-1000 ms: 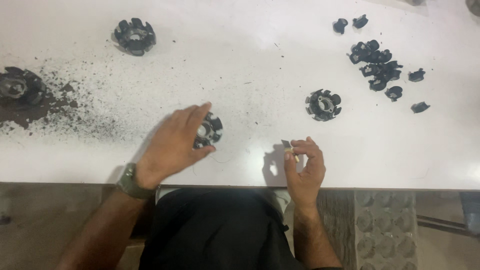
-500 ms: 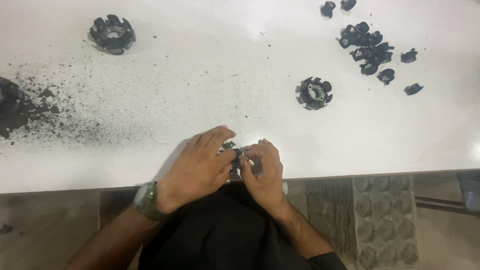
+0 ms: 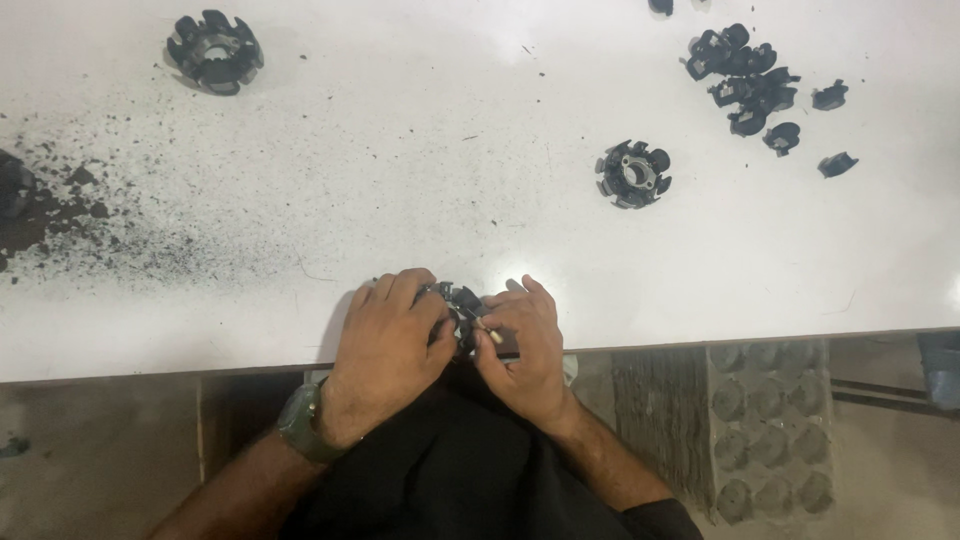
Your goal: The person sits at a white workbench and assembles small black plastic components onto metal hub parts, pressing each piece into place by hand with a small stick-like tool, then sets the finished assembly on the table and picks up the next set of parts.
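A black toothed ring part [image 3: 462, 305] is held at the near edge of the white table [image 3: 420, 150], gripped between both hands. The left hand [image 3: 388, 345] is curled around its left side, while the right hand [image 3: 522, 345] is pressed against its right side with a small pale piece [image 3: 493, 335] pinched at the fingertips; whether that piece is a pin or a tool cannot be made out. The step in hand is judged to be the fitting of a small piece into the ring. A steady grip and careful alignment would be called for next. A like ring [image 3: 633, 174] lies beyond the held part to the right, a pile of small black pieces [image 3: 745, 75] farther right, another ring [image 3: 214, 50] far left, above dark grit [image 3: 60, 210].
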### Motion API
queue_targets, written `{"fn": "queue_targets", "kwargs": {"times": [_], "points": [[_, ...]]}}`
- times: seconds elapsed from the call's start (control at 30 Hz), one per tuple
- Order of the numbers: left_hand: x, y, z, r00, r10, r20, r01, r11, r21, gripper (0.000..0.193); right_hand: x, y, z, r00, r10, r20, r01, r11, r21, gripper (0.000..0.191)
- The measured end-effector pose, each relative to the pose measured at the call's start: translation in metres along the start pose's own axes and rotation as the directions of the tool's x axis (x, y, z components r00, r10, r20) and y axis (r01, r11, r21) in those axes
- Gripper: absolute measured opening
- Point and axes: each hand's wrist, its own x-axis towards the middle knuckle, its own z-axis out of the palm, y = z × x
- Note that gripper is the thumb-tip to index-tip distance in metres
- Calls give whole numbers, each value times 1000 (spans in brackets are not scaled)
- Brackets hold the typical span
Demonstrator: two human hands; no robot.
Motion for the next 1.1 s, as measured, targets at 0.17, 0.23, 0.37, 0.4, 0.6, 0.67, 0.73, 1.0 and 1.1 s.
{"fn": "queue_targets", "kwargs": {"times": [0.17, 0.23, 0.37, 0.4, 0.6, 0.67, 0.73, 1.0, 1.1], "points": [[-3, 0, 5, 994, 11, -105, -11, 1000, 1, 19, 1, -1, 3, 1000, -15, 6, 16, 999, -50, 26], [-4, -2, 6, 980, 59, -189, -65, 998, -26, 19, 2, -2, 2, 1000, -18, 17, 19, 997, -80, 27], [-2, -6, 11, 969, 83, -235, -97, 994, -48, 17, 5, -6, 3, 1000, -28, -9, 27, 994, -107, 27], [-2, -6, 12, 967, 95, -238, -109, 993, -45, 17, 6, -7, 4, 1000, -26, -13, 25, 994, -107, 26], [-2, -9, 13, 983, 88, -161, -107, 988, -115, 18, 11, -14, 3, 1000, -2, 19, 4, 993, -119, 23], [-1, -9, 15, 984, 65, -164, -89, 986, -138, 18, 14, -14, 1, 999, 14, 33, -10, 994, -105, 23], [1, -9, 19, 978, 56, -202, -85, 987, -139, 18, 16, -13, -1, 999, 27, 31, -25, 996, -82, 22], [8, -7, 29, 960, 46, -275, -90, 985, -147, 12, 14, -5, -1, 998, 54, 21, -52, 995, -89, 21], [10, -6, 31, 962, 48, -268, -88, 987, -137, 11, 12, -3, -2, 999, 48, 12, -47, 997, -63, 22]]}}
